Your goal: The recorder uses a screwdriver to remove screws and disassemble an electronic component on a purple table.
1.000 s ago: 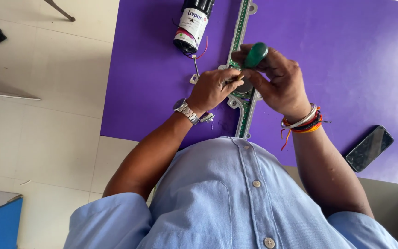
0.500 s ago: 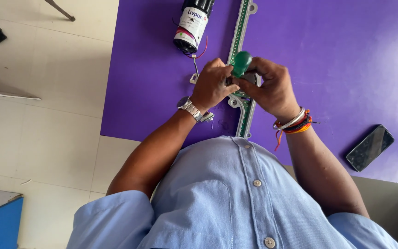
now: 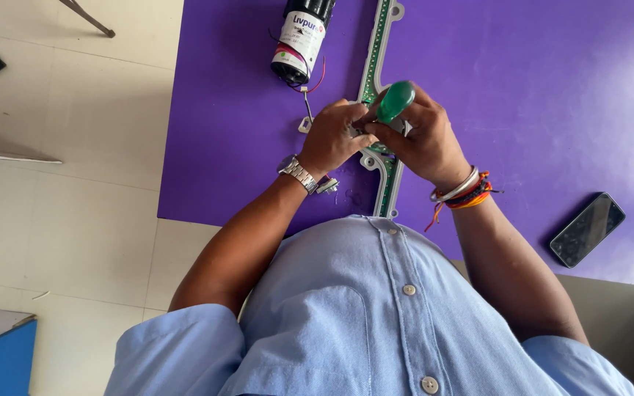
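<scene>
Blue shirt nearest camera. My hands together over strip: right hand clamped on green-handled screwdriver, left hand pinching small part against it; can't tell what part. Screwdriver handle points up toward camera, shaft hidden. Long green strip in white frame runs lengthwise away from me, under both hands. Black-and-white cylinder with wires lies beyond left hand. Black phone well apart on purple table. Pale tiled floor at left.
</scene>
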